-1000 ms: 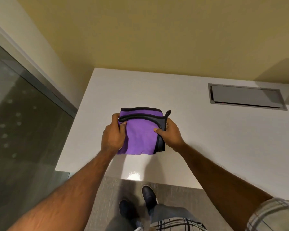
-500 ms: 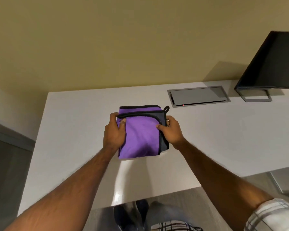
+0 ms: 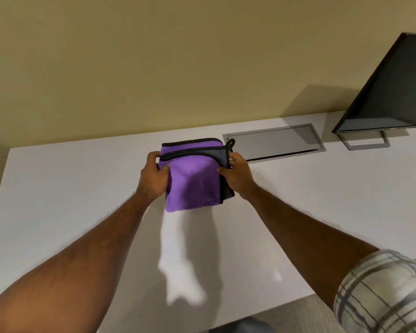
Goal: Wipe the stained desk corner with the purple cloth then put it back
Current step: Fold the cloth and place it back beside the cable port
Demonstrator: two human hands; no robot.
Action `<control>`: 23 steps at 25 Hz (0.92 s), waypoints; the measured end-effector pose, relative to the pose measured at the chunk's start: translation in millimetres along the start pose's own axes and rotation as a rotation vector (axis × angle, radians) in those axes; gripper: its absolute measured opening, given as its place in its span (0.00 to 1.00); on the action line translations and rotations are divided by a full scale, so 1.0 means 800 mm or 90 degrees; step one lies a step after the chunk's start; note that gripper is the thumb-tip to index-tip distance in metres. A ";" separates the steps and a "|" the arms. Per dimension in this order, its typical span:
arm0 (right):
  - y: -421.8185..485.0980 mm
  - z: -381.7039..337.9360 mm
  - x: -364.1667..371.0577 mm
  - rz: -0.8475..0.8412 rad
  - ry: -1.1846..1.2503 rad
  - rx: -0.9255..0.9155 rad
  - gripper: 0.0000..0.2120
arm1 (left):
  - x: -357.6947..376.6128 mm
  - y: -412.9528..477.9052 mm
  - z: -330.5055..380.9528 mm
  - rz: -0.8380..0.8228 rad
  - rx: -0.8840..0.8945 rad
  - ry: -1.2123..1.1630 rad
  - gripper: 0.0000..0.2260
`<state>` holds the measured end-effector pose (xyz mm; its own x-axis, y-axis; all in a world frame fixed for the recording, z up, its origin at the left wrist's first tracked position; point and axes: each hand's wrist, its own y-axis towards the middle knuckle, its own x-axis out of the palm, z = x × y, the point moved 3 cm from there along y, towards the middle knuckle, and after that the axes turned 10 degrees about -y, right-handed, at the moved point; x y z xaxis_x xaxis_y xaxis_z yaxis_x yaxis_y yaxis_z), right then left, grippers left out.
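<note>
The monitor (image 3: 392, 92) runs off the right edge, so only its left part and the stand's base show. The purple cloth (image 3: 192, 179) hides the fingers of the left hand (image 3: 154, 179) and right hand (image 3: 238, 179) behind it, and whether its lower edge touches the bench (image 3: 58, 200) cannot be told. The plaid sleeve (image 3: 380, 292) is cut off at the lower right corner.

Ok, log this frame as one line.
left hand: grips purple cloth | right hand: grips cloth | cloth: folded, over white desk | wiping: none visible
</note>
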<state>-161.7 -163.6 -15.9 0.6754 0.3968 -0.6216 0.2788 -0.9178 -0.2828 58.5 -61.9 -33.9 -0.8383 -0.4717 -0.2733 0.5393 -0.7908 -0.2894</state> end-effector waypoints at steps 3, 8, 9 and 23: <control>0.057 0.002 0.000 -0.013 -0.035 0.004 0.18 | 0.017 0.046 -0.001 0.004 -0.032 -0.003 0.15; 0.140 0.011 0.005 -0.031 -0.037 0.027 0.19 | 0.042 0.115 -0.005 0.030 -0.072 0.001 0.17; 0.150 0.012 0.006 -0.029 -0.035 0.036 0.19 | 0.045 0.125 -0.007 0.037 -0.091 -0.027 0.18; 0.106 0.046 0.071 -0.224 -0.570 -0.249 0.35 | 0.104 0.067 -0.048 -0.261 0.149 0.628 0.33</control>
<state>-125.0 -218.1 -102.0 -0.1969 0.3645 -0.9102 0.6715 -0.6263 -0.3961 20.6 -128.7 -107.3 -0.4625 0.2814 -0.8408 0.1185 -0.9202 -0.3731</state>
